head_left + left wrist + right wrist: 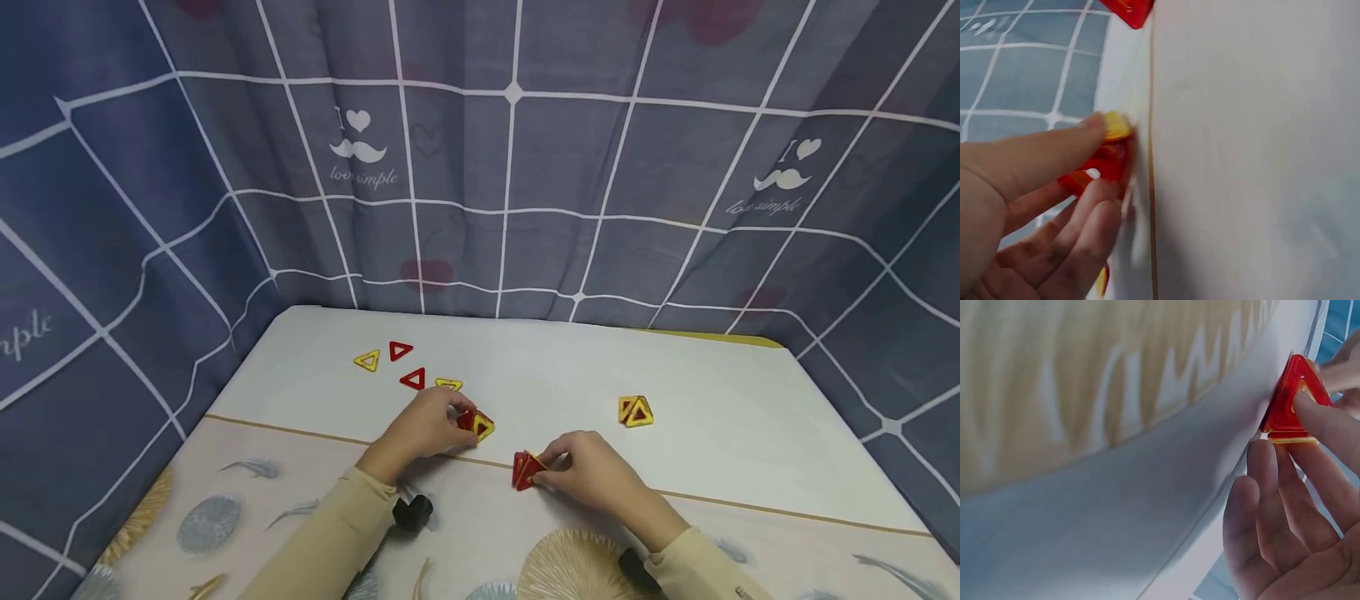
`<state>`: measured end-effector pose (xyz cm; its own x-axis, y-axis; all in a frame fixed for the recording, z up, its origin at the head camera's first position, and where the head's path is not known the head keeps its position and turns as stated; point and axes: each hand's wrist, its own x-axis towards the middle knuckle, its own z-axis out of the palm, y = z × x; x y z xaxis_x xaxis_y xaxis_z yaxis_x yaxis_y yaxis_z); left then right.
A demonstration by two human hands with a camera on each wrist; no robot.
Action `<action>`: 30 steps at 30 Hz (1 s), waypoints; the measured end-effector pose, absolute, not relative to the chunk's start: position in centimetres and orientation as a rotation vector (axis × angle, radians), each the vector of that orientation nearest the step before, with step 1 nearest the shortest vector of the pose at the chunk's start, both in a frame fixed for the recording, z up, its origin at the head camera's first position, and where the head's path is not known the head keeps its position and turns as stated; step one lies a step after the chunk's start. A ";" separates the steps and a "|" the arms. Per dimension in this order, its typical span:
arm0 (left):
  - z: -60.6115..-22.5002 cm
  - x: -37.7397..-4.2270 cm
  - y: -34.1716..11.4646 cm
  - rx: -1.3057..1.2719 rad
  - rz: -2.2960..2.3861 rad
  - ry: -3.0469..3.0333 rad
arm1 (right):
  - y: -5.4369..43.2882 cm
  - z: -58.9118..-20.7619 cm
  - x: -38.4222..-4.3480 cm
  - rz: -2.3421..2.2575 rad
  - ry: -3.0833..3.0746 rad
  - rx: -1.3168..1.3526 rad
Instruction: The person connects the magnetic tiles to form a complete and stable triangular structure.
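Observation:
My left hand point(431, 425) pinches a small red and yellow piece built of triangles point(483, 426). In the left wrist view the thumb presses the piece's yellow edge point(1117, 126), and the fingertips point(1105, 194) touch its red side. To the right, my right hand point(596, 472) pinches a mostly red triangle piece point(527, 471) between thumb and fingers. The right wrist view shows its red triangular face point(1284, 406), with a yellow edge under it. The two pieces are apart. How each piece is joined is partly hidden by the fingers.
Loose flat triangles lie beyond the left hand: a yellow one point(367, 360), a red one point(400, 350), another red one point(413, 379) and a partly hidden yellow one point(449, 383). A yellow and red triangle piece point(635, 412) lies right on the white table point(735, 417). A checked curtain point(465, 167) hangs behind.

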<state>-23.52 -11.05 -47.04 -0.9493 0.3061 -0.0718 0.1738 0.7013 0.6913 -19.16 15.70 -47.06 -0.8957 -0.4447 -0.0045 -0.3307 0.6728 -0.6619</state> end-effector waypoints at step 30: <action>-47.1 -28.2 -14.6 0.228 0.765 3.001 | 18.1 -46.5 -18.6 -1.060 2.659 -0.611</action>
<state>-28.23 -14.64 -47.09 -0.9885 0.1511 0.0013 0.1332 0.8677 0.4789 -18.61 18.07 -46.46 -0.8909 -0.4521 -0.0437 -0.2980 0.6544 -0.6949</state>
